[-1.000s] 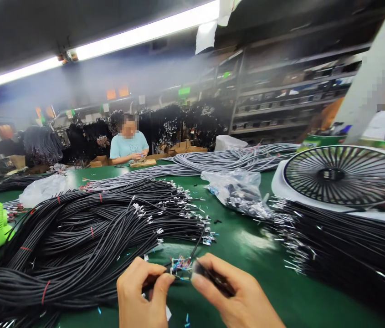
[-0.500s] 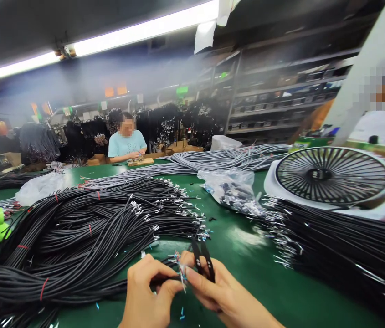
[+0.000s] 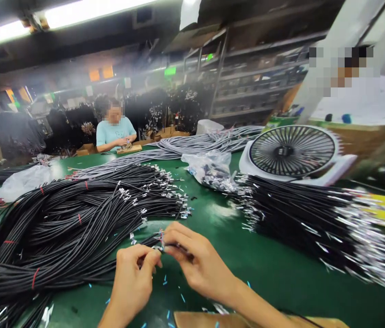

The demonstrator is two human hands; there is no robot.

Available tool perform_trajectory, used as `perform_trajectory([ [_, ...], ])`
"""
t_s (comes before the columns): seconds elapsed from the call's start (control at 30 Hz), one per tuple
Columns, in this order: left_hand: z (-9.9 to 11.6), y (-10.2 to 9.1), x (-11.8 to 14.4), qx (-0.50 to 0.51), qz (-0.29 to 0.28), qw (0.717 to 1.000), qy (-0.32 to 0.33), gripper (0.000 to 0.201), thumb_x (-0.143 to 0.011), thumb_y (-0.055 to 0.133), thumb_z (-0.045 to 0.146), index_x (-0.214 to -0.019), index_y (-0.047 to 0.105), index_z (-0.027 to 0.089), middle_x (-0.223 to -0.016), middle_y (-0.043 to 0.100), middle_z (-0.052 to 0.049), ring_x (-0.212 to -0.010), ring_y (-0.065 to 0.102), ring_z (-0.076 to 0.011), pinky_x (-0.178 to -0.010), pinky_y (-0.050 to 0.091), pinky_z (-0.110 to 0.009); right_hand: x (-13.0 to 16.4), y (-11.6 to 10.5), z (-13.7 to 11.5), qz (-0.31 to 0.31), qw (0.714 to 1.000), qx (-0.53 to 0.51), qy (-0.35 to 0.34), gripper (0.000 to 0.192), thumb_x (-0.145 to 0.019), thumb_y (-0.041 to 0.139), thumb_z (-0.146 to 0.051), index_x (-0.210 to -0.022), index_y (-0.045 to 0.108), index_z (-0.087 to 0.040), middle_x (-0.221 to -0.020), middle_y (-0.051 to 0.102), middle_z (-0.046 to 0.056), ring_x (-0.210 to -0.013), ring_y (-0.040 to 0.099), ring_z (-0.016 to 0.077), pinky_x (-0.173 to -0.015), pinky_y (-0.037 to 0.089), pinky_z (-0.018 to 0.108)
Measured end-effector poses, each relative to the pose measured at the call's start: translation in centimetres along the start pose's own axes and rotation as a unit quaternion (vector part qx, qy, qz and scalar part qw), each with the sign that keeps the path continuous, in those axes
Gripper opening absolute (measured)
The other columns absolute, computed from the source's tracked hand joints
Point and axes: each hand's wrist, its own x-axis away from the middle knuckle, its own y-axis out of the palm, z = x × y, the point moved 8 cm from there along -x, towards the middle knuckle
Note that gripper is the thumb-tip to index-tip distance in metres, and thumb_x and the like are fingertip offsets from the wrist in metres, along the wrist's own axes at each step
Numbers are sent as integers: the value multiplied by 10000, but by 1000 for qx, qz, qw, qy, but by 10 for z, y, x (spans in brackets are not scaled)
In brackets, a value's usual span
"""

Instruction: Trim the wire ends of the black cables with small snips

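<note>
The left hand's grip (image 3: 136, 275) is pinched, thumb against forefinger, around the end of a slim black cable (image 3: 150, 241), in the middle of the view, just above the desk. The right hand's grip (image 3: 190, 259) is curled nearly closed around a dark object mostly hidden by the fingers, its fingertips right at the fine coloured wires (image 3: 161, 234) that fan out of the cable end. The knuckles cover much of that spot, so exactly what the right fingertips press on cannot be told.

The cable has a smooth, matt sheath; the wires are thin and splayed. The desk (image 3: 213, 255) is green and glossy, strewn with blue snippets (image 3: 182, 298) toward six o'clock, where a flat tan board (image 3: 194, 320) shows beneath the right forearm.

From the hands, a big looped heap of black cables (image 3: 76, 218) tied with red bands spreads at nine to ten o'clock, its pale tips facing inward. A second, straighter black bundle (image 3: 291, 218) lies at three, and a round ribbed fan (image 3: 284, 151) at two. At one o'clock sits a crumpled clear bag (image 3: 209, 166), with grey cables (image 3: 192, 144) beyond. A person in a light blue shirt (image 3: 115, 133) sits at eleven.
</note>
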Motion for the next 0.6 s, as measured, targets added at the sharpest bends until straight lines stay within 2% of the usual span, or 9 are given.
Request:
perform_trajectory([
  [0.07,0,0,-1,0,-19,1000,-8,322,-812,509,254,-531,624,148,-456,557,-1,-435,483,-111,-428,334,-209,1,0,-6,-1,998,47,-49,169,-791,382,-76,-691,471,-180,-686,477,29,-581,441,142,-493,348,237],
  [0.1,0,-1,-1,0,-18,1000,-10,294,-796,527,253,-538,622,147,-460,556,1,-440,485,-112,-427,335,-208,1,0,-4,4,998,53,-40,175,-794,376,-70,-692,465,-181,-684,474,26,-584,435,141,-500,348,239],
  [0.23,10,-14,-1,-13,51,998,24,214,-741,565,218,-537,558,156,-511,554,9,-467,489,-106,-442,371,-198,-1,1,14,0,996,-19,90,200,-864,407,-201,-665,418,-194,-634,431,-11,-574,399,131,-518,349,240],
  [0.4,33,-20,7,-85,107,978,157,220,-768,533,170,-548,519,169,-529,526,16,-484,472,-97,-459,377,-193,-1,3,20,-7,983,-97,157,280,-811,521,-335,-603,404,-188,-603,393,-31,-566,347,115,-507,303,234],
  [0.47,35,-21,8,-95,120,973,175,232,-776,528,166,-545,521,171,-520,523,18,-476,466,-94,-457,374,-192,1,9,25,-17,960,-184,212,328,-775,553,-432,-612,407,-189,-572,363,-48,-519,316,98,-477,291,224],
  [0.53,31,-21,5,-76,118,977,160,231,-780,529,186,-550,544,172,-516,533,18,-460,460,-93,-442,367,-191,4,19,27,-53,921,-283,263,403,-726,567,-540,-616,385,-198,-535,291,-77,-454,244,73,-418,246,207],
  [0.57,28,-20,3,-61,107,982,143,224,-778,532,202,-558,563,172,-518,543,16,-456,460,-94,-437,364,-192,4,23,26,-71,908,-312,271,423,-717,558,-569,-614,369,-204,-526,260,-86,-435,214,66,-397,224,201],
  [0.6,24,-19,1,-45,90,987,122,217,-775,536,218,-569,583,170,-522,555,13,-456,463,-96,-438,363,-194,3,24,24,-79,909,-317,259,416,-727,541,-564,-613,359,-208,-525,253,-86,-429,214,66,-389,222,200],
])
